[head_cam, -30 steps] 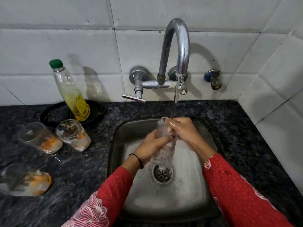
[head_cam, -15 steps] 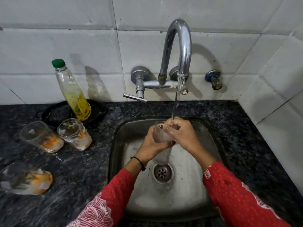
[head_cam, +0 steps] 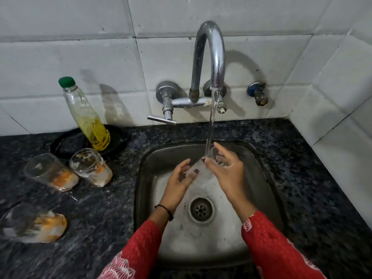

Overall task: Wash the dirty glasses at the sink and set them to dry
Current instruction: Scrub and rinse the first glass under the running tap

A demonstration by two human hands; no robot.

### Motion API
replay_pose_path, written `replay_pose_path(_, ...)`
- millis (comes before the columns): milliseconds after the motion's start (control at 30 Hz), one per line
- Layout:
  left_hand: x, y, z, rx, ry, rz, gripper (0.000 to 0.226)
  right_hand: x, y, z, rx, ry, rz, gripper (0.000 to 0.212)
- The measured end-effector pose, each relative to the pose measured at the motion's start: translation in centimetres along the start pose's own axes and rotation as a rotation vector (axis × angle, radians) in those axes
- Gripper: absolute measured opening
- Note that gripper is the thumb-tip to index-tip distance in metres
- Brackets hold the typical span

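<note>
Behind, grey tiles (head_cam: 80, 57) meet speckled counter (head_cam: 312, 188).

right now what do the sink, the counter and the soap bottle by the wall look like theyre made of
Sink: looks like stainless steel with a dull, brushed finish, grey metal with soft reflections and water marks.
Counter: probably polished granite or a similar stone, black with pale speckles and a wet sheen.
Soap bottle: likely clear plastic, see-through thin walls with yellow liquid low inside and a green screw cap.
</note>
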State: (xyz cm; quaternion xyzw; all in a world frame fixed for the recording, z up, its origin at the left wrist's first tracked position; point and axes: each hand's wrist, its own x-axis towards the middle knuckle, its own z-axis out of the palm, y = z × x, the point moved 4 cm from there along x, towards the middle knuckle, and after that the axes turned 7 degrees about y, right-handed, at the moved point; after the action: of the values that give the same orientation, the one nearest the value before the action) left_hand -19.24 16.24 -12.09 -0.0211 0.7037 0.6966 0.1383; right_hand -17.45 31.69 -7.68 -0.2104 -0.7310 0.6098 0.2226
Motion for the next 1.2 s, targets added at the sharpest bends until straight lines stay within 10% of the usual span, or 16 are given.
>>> replay_pose_path(167, -0.3, 1.9, -1.2, 0.006, 0.215, 0.177, 0.026, -2.4, 4.3, 1.6, 0.617, 0.126, 0.869, 0.025)
replay_pose_path(333, 0.2, 5.0, 0.0, 0.140, 0.127, 0.388, 0.024, -4.7, 5.7, 4.3, 0.794, -0.040, 1.003, 0.051)
replay_pose_path(567, -1.9, 2.7, -2.1, -0.010, -0.092, 0.154, 0.077, 0.9, 2.7, 4.0, 0.585, -0.258, 0.745, 0.028)
replay_pose_path(867, -0.6, -0.1, -0.4, 0.137, -0.067, 0.062, 0.080, 3.5, -3.5, 4.2, -0.350, -0.726, 0.141, 0.068)
replay_pose_path(1200, 0.6, -0.8, 1.6, 0.110, -0.071, -0.012, 0.064, 0.8, -2.9, 1.4, -0.555, -0.383, -0.122, 0.075)
